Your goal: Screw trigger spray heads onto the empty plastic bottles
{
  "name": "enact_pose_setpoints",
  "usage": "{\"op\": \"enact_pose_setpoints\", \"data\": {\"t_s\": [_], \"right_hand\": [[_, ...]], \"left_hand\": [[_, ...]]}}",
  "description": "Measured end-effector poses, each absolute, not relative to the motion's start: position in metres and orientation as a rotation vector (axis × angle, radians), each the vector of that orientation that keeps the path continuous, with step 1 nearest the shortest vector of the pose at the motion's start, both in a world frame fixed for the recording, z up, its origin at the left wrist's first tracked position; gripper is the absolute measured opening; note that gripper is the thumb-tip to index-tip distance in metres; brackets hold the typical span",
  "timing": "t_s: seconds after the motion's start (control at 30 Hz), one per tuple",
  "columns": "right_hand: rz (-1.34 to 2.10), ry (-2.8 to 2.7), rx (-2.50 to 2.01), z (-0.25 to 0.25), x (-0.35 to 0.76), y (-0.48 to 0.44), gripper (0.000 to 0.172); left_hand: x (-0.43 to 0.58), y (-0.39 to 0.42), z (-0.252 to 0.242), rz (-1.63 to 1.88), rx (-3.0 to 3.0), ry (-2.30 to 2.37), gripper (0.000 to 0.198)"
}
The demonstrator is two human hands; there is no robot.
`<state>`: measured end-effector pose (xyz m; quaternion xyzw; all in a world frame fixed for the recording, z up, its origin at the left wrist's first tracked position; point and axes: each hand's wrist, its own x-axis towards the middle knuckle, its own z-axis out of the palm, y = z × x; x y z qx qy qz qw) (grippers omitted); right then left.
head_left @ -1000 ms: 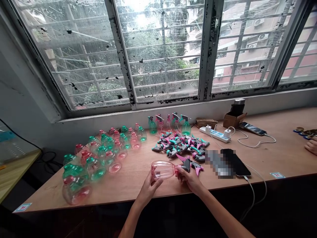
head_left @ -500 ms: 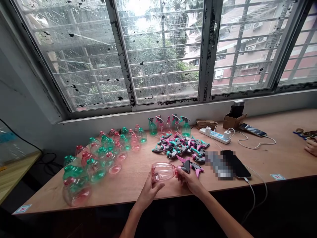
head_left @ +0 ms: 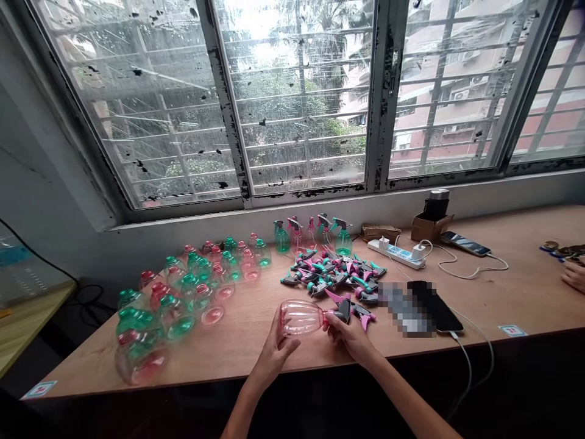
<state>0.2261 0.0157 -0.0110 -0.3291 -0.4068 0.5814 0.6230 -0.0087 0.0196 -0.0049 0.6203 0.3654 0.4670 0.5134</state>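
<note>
A clear pink plastic bottle (head_left: 301, 318) lies on its side in the air over the table's front edge, its neck to the right. My left hand (head_left: 275, 344) is wrapped round its base. At the neck, my right hand (head_left: 350, 332) grips a grey and pink spray trigger head (head_left: 340, 311), which meets the bottle's mouth; how far it is screwed on I cannot tell. Just beyond lies a pile of loose trigger heads (head_left: 336, 268) in pink, teal and grey. Several open pink and green bottles (head_left: 178, 317) stand to the left.
Several bottles with trigger heads (head_left: 342, 238) stand by the wall. A power strip (head_left: 397, 253), a black phone (head_left: 436, 308) with its cable and a boxed flask (head_left: 434, 213) are on the right. Another person's hand (head_left: 573, 274) rests at the far right edge.
Both hands keep their hold on the bottle and trigger head, with only slight finger movement. The view has shifted a little.
</note>
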Motion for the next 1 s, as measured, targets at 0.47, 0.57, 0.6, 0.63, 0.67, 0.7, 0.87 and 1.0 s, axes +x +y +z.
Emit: {"op": "enact_pose_setpoints", "data": {"t_s": [0.47,0.57,0.6,0.63,0.67,0.7,0.87,1.0], "right_hand": [[1.366,-0.872,-0.75,-0.008,0.228,0.015,0.044],[1.366,-0.877,-0.751,-0.009,0.228,0.015,0.045],[1.365,-0.881,-0.752,-0.009,0.228,0.015,0.045],[1.364,-0.885,-0.755,-0.009,0.228,0.015,0.045],[1.362,-0.889,-0.757,-0.009,0.228,0.014,0.044],[1.36,-0.894,-0.761,-0.008,0.228,0.014,0.044],[1.347,-0.931,-0.769,-0.003,0.226,0.011,0.046],[1.339,-0.953,-0.772,-0.001,0.226,0.011,0.047]], "left_hand": [[-0.013,0.021,-0.01,1.102,1.455,0.799,0.104],[-0.012,0.019,-0.009,1.087,1.46,0.786,0.106],[-0.012,0.019,-0.008,1.082,1.463,0.783,0.105],[-0.011,0.018,-0.008,1.078,1.468,0.782,0.104],[-0.011,0.017,-0.007,1.077,1.472,0.783,0.103],[-0.011,0.016,-0.006,1.079,1.475,0.786,0.103],[-0.012,0.014,-0.003,1.071,1.465,0.811,0.109],[-0.013,0.014,-0.003,1.066,1.465,0.839,0.103]]}}
